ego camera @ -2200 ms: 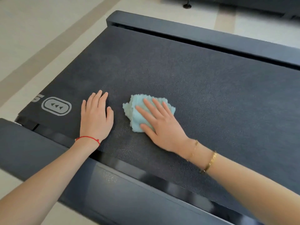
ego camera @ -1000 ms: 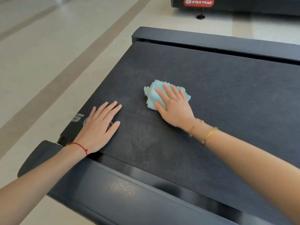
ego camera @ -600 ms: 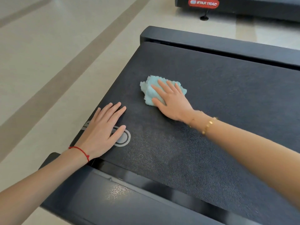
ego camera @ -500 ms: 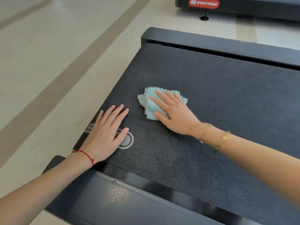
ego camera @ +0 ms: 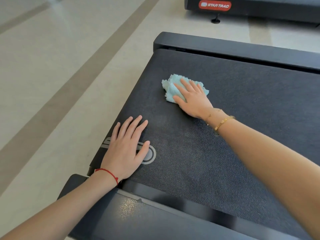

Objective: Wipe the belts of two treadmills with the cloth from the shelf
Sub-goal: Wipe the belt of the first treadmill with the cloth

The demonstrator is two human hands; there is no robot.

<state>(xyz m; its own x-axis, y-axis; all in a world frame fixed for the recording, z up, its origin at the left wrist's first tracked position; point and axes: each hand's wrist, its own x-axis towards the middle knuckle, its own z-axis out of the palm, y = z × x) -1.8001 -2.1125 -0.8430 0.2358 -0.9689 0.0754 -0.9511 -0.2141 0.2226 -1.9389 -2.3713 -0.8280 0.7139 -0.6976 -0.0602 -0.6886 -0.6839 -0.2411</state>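
The dark textured belt (ego camera: 233,118) of a treadmill fills most of the view. A crumpled light-blue cloth (ego camera: 170,90) lies on it toward the far left. My right hand (ego camera: 192,97) presses flat on the cloth with straight fingers and covers its right half. My left hand (ego camera: 126,148) rests flat on the belt near the left end, partly over a grey oval logo (ego camera: 150,155).
Black side rails run along the near edge (ego camera: 155,219) and the far edge (ego camera: 233,49) of the belt. A second treadmill with a red Star Trac label (ego camera: 214,5) stands at the top right. Pale tiled floor (ego camera: 60,75) lies to the left.
My right hand has pushed the cloth away from me, farther up the belt, after drawing it nearer half a second ago. My left hand has stayed flat on the belt by the logo.
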